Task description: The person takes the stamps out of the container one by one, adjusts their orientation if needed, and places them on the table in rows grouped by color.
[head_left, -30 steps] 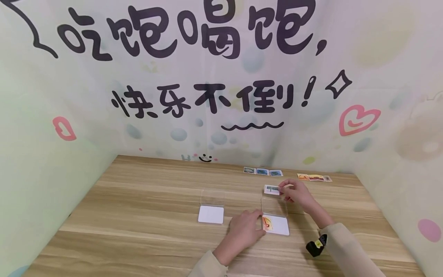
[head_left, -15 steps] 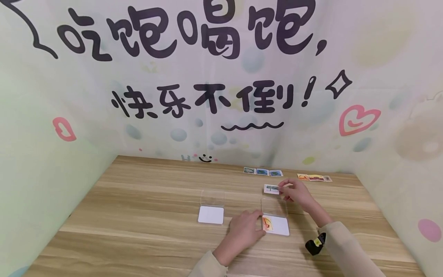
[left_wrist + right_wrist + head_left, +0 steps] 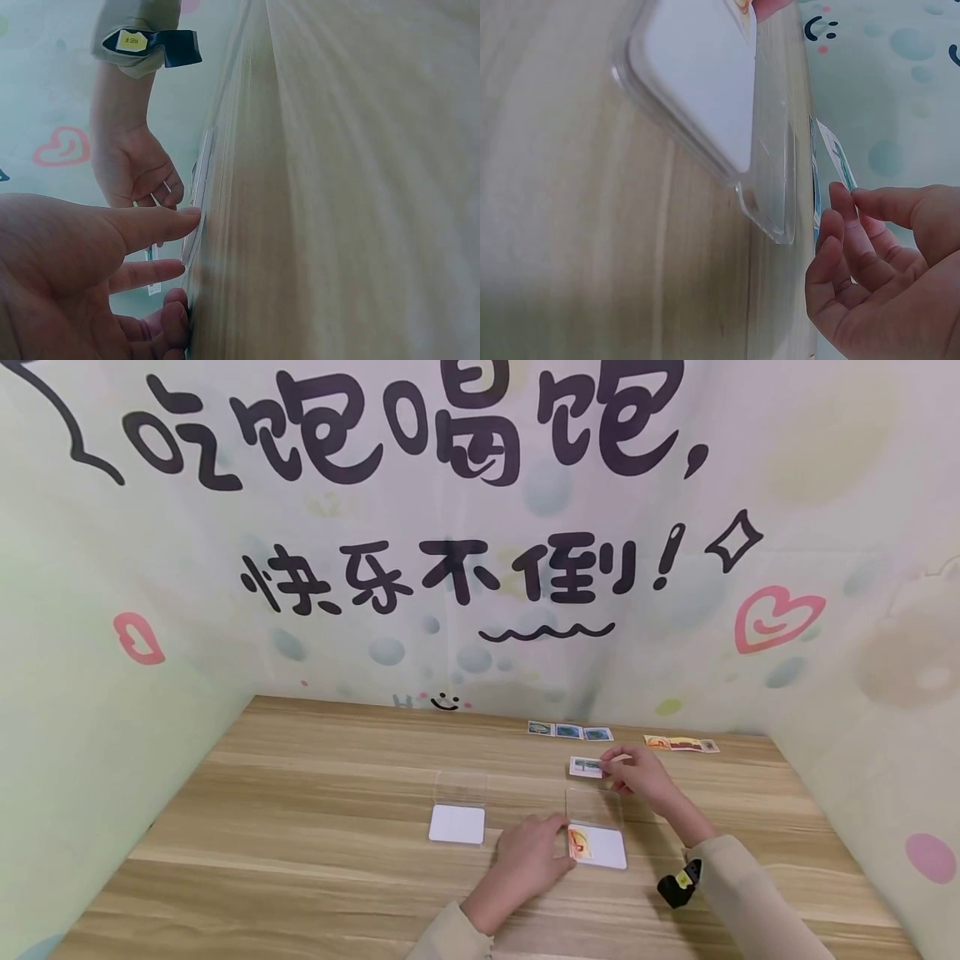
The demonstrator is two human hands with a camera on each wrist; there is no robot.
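- The right hand [image 3: 641,777] pinches the held stamp [image 3: 585,767] by its 3 o'clock end between thumb and finger; its other fingers are bent.
- The held stamp is at 12 o'clock from the case [image 3: 611,848], beyond its clear lid [image 3: 594,808], which lies folded back toward the wall [image 3: 375,668].
- The left hand [image 3: 528,860] is at the case's 9 o'clock edge, with thumb and index finger straight, apart and touching that edge; its other fingers are bent.
- An orange stamp [image 3: 580,842] lies on the case's white base, at the 9 o'clock end.
- The 2nd case [image 3: 457,824] lies at 10 o'clock from the left hand, apart from it, its clear lid also folded back.
- A row of 3 blue-green stamps [image 3: 569,732] lies at 11 o'clock from the held stamp, near the desk's [image 3: 315,793] far edge.
- An orange and maroon row [image 3: 682,744] lies at 2 o'clock from the right hand.
- A black band [image 3: 678,885] with a yellow label sits at the right sleeve [image 3: 742,877].
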